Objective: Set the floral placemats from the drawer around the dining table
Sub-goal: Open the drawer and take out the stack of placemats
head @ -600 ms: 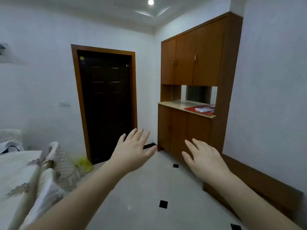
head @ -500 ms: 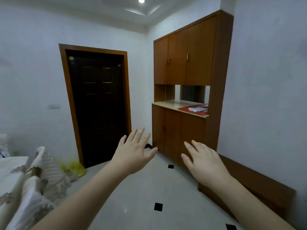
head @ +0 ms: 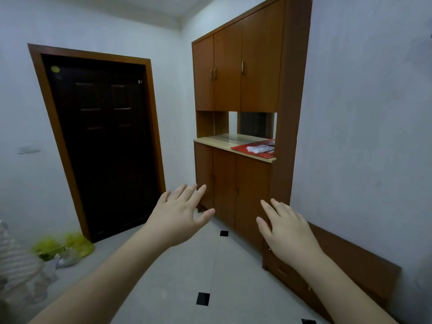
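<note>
Both my hands are held out in front of me, palms down and holding nothing. My left hand (head: pixel 180 213) has its fingers spread and straight. My right hand (head: pixel 286 226) is also flat with straight fingers, just in front of a low wooden drawer unit (head: pixel 346 265) along the right wall. Ahead stands a tall wooden cabinet (head: pixel 247 90) with closed doors above and below a counter niche. No floral placemat is in view. A patterned tablecloth edge (head: pixel 16 265) shows at the far left.
A dark wooden door (head: pixel 100 146) is shut on the back wall. Yellow-green bags (head: pixel 63 247) lie on the floor beside it. A red sheet with papers (head: pixel 256 149) lies on the cabinet counter. The white tiled floor (head: pixel 177 277) has small black squares.
The view has swung right and closer to the cabinet; the table has slid almost out of sight at the left. Both hands stay open and outstretched.
</note>
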`<state>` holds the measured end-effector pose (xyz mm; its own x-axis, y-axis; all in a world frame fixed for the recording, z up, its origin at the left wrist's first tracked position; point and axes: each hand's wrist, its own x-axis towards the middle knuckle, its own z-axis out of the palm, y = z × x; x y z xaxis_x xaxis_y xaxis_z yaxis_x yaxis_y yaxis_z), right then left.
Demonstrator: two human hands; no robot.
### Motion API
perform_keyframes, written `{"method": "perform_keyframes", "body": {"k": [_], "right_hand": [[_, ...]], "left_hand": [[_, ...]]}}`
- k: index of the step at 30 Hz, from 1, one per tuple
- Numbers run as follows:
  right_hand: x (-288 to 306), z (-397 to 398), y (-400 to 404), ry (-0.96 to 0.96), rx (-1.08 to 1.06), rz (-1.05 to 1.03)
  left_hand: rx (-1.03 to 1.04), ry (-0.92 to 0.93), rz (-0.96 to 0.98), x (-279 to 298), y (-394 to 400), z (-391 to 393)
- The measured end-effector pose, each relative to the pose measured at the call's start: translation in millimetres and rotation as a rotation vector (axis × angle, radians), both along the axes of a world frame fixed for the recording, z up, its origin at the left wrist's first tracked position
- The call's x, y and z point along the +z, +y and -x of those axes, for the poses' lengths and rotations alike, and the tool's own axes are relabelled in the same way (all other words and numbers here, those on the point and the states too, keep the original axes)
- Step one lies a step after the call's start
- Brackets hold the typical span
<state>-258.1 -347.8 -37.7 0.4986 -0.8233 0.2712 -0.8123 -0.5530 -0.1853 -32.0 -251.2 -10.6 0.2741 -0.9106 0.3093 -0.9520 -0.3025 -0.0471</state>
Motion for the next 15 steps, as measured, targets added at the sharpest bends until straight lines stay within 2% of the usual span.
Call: {"method": "perform_keyframes", "body": {"k": [3,9,15], "right_hand": [[-2.6,-13.4,-16.5,0.004,0.010,0.004],[-9.8,-79.0,-82.2,0.027,0.014,0.015],[-6.3,-145.6,-140.1,0.027,-0.012,0.048]], "left_hand": [[-0.019,-0.002,0.013,0.0,-17.2,-5.3],[-0.045,-0.002,0.031,-19.4,-85.5,-63.1],[-0.172,-0.003,-0.026,-29.0,-160.0,-112.1]]}}
